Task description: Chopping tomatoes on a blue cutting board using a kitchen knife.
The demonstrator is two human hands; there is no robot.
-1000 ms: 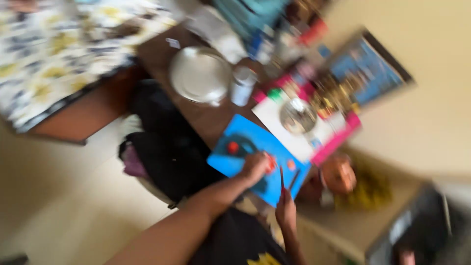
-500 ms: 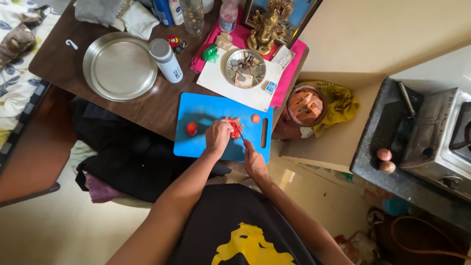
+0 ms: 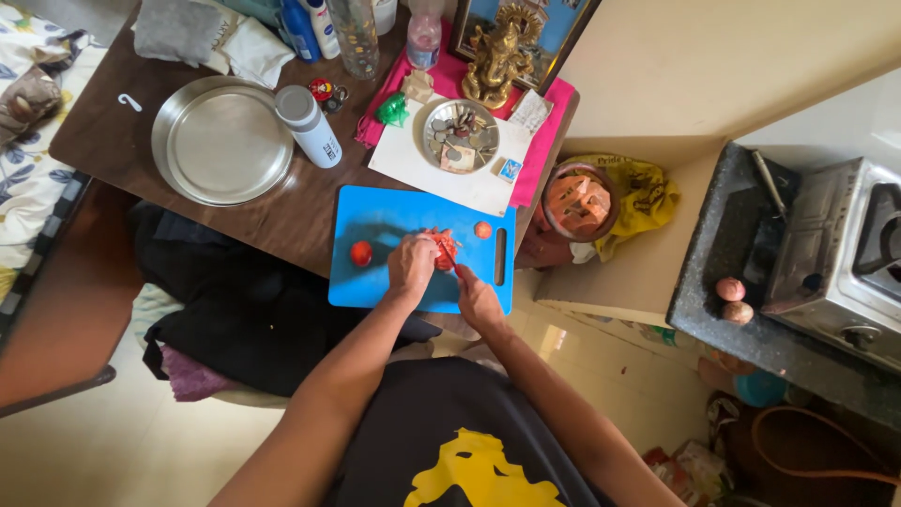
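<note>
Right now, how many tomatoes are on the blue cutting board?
3. One whole tomato at the board's left, one cut tomato under the left hand, one small tomato near the board's handle slot. The hands may hide more pieces.

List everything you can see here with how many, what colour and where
cutting board: 1, blue, table's near edge
tomatoes: 1 cut under the hands, 2 whole, red, on the board
round tray: 1, steel, table left
bottle: 1, white, beside the tray
coin dish: 1, steel, on white paper
statue: 1, brass, table back
clay pot: 1, brown, right of table
stove: 1, steel, far right
onions: 2, by the stove
left hand: on the cut tomato
right hand: grips something thin, likely a knife
</note>
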